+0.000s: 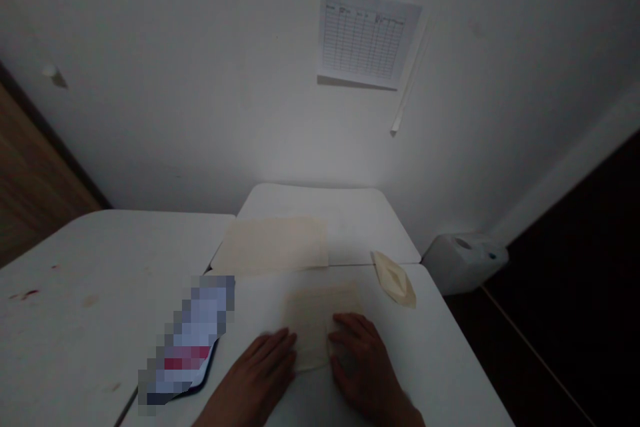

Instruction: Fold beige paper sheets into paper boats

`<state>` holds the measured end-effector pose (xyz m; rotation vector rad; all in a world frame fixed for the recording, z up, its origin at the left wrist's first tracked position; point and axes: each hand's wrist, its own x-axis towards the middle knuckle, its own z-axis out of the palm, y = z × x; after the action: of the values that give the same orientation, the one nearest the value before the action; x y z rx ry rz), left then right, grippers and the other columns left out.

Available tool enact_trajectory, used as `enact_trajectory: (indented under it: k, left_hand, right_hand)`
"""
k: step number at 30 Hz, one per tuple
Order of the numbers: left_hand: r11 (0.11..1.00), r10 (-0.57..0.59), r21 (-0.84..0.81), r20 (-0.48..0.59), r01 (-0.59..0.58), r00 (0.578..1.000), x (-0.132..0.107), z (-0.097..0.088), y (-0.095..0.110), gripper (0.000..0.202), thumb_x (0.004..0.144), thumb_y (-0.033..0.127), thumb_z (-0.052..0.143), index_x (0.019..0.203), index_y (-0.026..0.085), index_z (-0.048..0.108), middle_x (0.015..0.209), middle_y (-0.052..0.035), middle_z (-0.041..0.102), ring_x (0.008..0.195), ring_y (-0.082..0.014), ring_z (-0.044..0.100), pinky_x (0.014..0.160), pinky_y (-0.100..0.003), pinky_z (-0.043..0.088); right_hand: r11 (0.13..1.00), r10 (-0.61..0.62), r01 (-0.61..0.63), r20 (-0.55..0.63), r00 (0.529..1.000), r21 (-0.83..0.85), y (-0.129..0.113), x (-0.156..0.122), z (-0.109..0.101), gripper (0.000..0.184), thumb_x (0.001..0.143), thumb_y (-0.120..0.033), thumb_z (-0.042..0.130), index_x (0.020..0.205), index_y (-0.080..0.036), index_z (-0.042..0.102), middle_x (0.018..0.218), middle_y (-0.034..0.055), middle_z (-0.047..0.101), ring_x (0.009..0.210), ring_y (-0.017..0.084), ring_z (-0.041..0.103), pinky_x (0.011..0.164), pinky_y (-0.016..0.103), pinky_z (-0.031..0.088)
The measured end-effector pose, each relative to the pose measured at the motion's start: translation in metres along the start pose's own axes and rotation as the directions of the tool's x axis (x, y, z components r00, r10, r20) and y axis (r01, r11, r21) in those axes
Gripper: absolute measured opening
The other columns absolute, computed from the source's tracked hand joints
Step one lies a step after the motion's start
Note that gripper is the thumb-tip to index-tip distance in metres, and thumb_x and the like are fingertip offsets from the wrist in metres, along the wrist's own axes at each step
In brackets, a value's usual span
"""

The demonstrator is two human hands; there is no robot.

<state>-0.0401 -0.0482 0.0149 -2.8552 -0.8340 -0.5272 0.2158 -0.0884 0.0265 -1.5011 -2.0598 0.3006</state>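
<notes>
A cream sheet of paper point(315, 320) lies on the white table point(440, 360) in front of me. My left hand point(263, 370) rests flat on the table with its fingertips on the sheet's left edge, fingers stretched out. My right hand point(365, 363) lies flat too, fingers spread, touching the sheet's right lower edge. Neither hand holds anything. A folded cream paper shape point(395, 278) sits on the table to the right, beyond my right hand.
A larger cream sheet point(273, 245) lies on a second white table point(360, 213) against the wall. A pixelated flat object point(187, 340) lies left of my left hand. Another white table point(75, 293) stands at left. A printed chart point(365, 37) hangs on the wall. A white box point(463, 260) sits on the dark floor at right.
</notes>
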Motion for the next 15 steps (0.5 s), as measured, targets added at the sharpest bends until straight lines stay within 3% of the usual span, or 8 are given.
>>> enact_trajectory:
  k: [7,15]
  left_hand:
    - [0.995,-0.039,-0.09,-0.03,0.037,0.999,-0.003,-0.007,-0.003,0.036,0.09,0.017,0.05,0.123,0.027,0.059,0.129,-0.0022,0.063,0.117,-0.023,0.059,0.097,-0.038,0.05]
    - [0.952,-0.136,-0.28,-0.016,0.126,0.991,0.019,-0.022,-0.005,0.033,0.087,0.013,0.05,0.115,0.024,0.062,0.119,-0.0052,0.067,0.115,-0.0217,0.059,0.101,-0.043,0.047]
  right_hand:
    - [0.998,0.021,-0.021,-0.008,1.0,-0.066,0.004,-0.003,0.008,0.049,0.073,-0.018,0.058,0.122,-0.023,0.058,0.136,0.0088,0.052,0.126,0.026,0.045,0.106,0.045,0.036]
    - [0.986,0.107,-0.077,0.199,0.974,-0.15,-0.008,0.014,-0.013,0.066,0.069,-0.021,0.06,0.133,-0.033,0.048,0.147,0.0041,0.039,0.13,0.031,0.038,0.107,0.051,0.027]
